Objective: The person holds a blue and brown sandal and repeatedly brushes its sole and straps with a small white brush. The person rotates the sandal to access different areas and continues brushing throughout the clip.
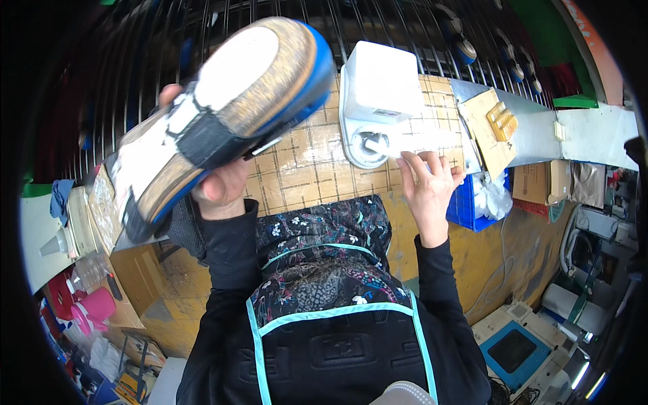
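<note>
In my left hand (223, 189) is a shoe (260, 84), raised at the left with its underside towards me. Its sole has a speckled brown border, white patches and a black middle band; blue shows along the edge. The shoe is smeared by motion and hides part of the hand. My right hand (430, 189) has its fingers bent and drawn together beside the round cup (365, 160) of a white dispenser (380, 84). Something pale lies in the cup and reaches towards my fingertips, but glare blurs what they hold.
Patterned brown cardboard (297, 182) covers the bench under the dispenser. Metal bars (310, 20) run behind it, with several shoes (466, 50) at the far right. A yellow block (501, 121) lies on a board. Below stands a blue bin (461, 210) with clear plastic.
</note>
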Demonstrator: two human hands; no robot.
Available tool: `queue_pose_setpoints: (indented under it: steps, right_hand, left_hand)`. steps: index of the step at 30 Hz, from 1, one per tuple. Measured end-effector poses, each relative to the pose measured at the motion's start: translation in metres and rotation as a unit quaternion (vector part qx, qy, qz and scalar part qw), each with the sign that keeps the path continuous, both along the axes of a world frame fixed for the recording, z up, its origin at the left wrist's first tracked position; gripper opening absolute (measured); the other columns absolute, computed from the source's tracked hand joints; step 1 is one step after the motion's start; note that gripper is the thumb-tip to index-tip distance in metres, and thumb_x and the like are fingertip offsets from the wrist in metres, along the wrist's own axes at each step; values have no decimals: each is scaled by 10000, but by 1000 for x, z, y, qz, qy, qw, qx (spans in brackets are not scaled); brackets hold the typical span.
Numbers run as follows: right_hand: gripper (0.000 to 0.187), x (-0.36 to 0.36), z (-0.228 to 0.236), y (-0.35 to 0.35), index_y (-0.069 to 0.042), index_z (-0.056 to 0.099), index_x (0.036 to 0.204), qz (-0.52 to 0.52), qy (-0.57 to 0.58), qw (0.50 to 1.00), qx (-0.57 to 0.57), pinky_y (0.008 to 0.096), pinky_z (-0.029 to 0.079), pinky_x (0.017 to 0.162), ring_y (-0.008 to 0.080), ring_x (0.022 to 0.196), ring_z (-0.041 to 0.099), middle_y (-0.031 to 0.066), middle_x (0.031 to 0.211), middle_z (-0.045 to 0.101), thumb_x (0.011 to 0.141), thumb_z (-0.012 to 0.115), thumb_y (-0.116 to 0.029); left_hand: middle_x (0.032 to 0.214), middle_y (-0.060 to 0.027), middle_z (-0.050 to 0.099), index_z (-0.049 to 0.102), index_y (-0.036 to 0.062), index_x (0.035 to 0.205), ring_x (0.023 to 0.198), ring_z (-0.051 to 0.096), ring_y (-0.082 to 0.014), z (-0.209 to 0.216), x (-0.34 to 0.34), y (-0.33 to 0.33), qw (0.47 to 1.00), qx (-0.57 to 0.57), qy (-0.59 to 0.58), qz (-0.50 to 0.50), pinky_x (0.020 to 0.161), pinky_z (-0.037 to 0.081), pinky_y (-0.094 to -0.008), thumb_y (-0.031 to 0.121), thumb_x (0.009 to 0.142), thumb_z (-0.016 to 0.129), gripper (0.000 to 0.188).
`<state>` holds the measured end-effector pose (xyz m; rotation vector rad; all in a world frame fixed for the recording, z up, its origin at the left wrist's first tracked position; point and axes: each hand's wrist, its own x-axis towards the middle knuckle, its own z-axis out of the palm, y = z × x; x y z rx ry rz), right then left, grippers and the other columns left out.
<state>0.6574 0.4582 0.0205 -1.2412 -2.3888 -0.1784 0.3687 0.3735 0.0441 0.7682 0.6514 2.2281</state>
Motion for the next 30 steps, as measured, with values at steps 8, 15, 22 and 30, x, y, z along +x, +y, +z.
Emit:
queue_pose_setpoints:
  steps: [8, 15, 22, 30]
  right_hand:
    - [121, 1, -1, 7, -228, 718, 881, 12, 35, 999, 11, 391, 285, 764, 152, 737, 524, -49, 781, 592, 768, 764, -223]
    - [83, -3, 0, 11, -191, 727, 856, 38, -46, 997, 47, 414, 294, 768, 177, 717, 540, -12, 765, 598, 795, 736, -247]
    - [231, 15, -3, 16, -70, 726, 838, -53, 159, 949, -267, 344, 349, 775, 173, 667, 605, 48, 714, 673, 903, 654, -280]
    - [225, 40, -24, 17, -83, 675, 845, -25, 412, 699, -584, 178, 316, 543, 16, 586, 462, -25, 682, 616, 947, 618, -274]
  left_hand:
    - [1335, -151, 493, 322, 25, 1402, 1245, 507, -266, 12, -6, -25, 888, -43, 359, 285, 1052, 440, -371, 429, 595, 904, 1074]
    - [1250, -121, 537, 321, 25, 1392, 1188, 539, -225, 38, 24, -62, 852, -270, 385, 229, 1009, 460, -350, 303, 611, 901, 1012]
    - [1285, -157, 545, 247, 71, 1435, 1197, 554, -222, 53, 31, -69, 849, -318, 368, 207, 1009, 463, -360, 97, 745, 788, 877]
    - [1476, -248, 351, 371, 76, 1443, 1231, 535, -288, -37, -10, -26, 982, -111, 123, -86, 975, 483, -360, 96, 940, 512, 523]
